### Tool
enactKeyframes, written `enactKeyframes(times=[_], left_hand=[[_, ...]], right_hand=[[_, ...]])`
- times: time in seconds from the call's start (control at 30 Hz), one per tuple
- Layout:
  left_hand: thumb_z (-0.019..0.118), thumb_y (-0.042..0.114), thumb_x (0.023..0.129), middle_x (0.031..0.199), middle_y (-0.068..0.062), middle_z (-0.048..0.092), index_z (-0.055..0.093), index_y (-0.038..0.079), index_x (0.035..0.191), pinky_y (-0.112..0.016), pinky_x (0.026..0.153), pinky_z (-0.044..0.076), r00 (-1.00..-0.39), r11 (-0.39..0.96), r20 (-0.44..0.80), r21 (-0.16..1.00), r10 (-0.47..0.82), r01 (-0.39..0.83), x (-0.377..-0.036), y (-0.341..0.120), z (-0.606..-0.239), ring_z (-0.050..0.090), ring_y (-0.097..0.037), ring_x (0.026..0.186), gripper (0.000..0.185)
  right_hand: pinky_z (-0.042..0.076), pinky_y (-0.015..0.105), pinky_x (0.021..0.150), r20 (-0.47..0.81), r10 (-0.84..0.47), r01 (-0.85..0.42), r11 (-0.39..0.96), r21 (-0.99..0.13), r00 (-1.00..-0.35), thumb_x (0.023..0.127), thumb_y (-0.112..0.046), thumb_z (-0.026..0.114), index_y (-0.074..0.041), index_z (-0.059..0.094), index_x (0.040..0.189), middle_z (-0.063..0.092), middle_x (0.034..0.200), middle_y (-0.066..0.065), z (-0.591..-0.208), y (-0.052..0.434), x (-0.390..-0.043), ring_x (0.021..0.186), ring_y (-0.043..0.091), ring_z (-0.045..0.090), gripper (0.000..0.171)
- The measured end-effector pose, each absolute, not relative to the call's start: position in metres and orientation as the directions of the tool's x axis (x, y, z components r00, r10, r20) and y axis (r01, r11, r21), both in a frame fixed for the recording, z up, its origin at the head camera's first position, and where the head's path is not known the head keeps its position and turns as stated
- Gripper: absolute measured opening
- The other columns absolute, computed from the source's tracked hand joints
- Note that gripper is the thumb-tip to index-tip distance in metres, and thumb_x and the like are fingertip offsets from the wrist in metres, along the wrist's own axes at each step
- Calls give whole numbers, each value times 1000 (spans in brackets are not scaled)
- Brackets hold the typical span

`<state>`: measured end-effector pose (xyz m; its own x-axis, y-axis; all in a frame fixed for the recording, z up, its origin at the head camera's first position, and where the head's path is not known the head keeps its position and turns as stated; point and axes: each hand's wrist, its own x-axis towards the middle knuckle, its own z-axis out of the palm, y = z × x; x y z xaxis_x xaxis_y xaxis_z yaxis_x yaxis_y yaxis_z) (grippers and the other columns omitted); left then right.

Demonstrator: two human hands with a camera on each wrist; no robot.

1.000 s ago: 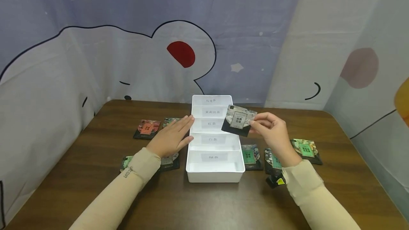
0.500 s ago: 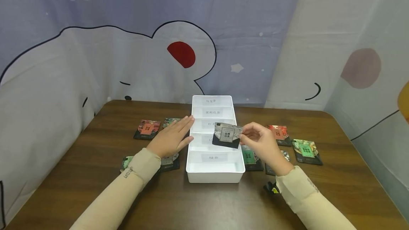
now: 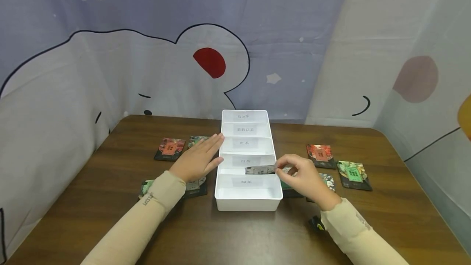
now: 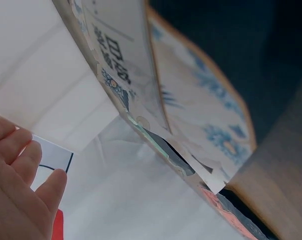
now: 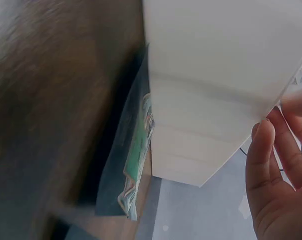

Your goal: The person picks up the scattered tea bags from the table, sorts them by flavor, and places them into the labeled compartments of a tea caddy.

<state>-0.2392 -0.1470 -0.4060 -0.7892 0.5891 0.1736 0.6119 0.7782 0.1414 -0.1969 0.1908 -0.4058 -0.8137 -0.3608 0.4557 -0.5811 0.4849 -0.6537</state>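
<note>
- The right hand (image 3: 299, 177) pinches a grey tea sachet (image 3: 259, 169) between thumb and fingers (image 3: 283, 162), holding it at the right wall of the white divided tray (image 3: 248, 201).
- The sachet sits low over the fourth compartment from the far end, its free edge already dipping below the rim; whether it touches the compartment floor cannot be told from the head view.
- The left hand (image 3: 198, 159) lies flat with straight, relaxed fingers against the tray's left wall, gripping nothing (it looks to be steadying the tray on the counter (image 3: 110, 199)).
- Each compartment bears a paper label with printed characters, too small to read with certainty.
- Step in hand, as I judge it: setting this sachet down into its labelled compartment, with the placement nearly done but the pinch not yet let go.
- The next move would call for lowering the sachet fully inside the dividers, then parting thumb and fingers so it drops flat without catching on the rim.
- Other sachets lie on the counter on both sides: a red sachet (image 3: 170, 149) beyond the left hand, another red sachet (image 3: 319, 152) and a green sachet (image 3: 352, 172) to the right, and one more partly hidden under the right hand.
- The right wrist view shows the tray's white outer wall with a green sachet lying just beside its base.
</note>
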Motion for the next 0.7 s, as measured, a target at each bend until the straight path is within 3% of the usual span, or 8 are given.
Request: enactKeyframes(times=[0.2, 0.47, 0.7], left_hand=[[43, 44, 107, 167, -11, 24, 24, 3, 160, -51, 123, 23, -785, 775, 171, 135, 595, 617, -241, -148, -407, 22, -27, 154, 69], [42, 44, 108, 167, -11, 22, 22, 4, 161, -50, 123, 22, -790, 780, 159, 132, 592, 611, -243, -149, -409, 21, -27, 154, 70], [43, 44, 108, 167, -12, 23, 23, 3, 161, -50, 123, 23, -781, 771, 170, 135, 601, 622, -244, -149, -411, 22, -27, 153, 70]], right_hand=[[56, 27, 60, 516, -431, -672, 437, -598, -740, 86, 4, 74, -16, 74, 92, 71, 96, -7, -410, 193, -196, 86, 9, 65, 21], [57, 27, 61, 549, -454, -711, 404, -576, -702, 86, 6, 72, -11, 75, 97, 71, 97, -3, -408, 197, -194, 84, 10, 64, 20], [58, 24, 65, 524, -356, -632, 483, -606, -774, 89, 3, 72, -8, 75, 96, 72, 93, 3, -403, 206, -196, 79, 5, 64, 13]])
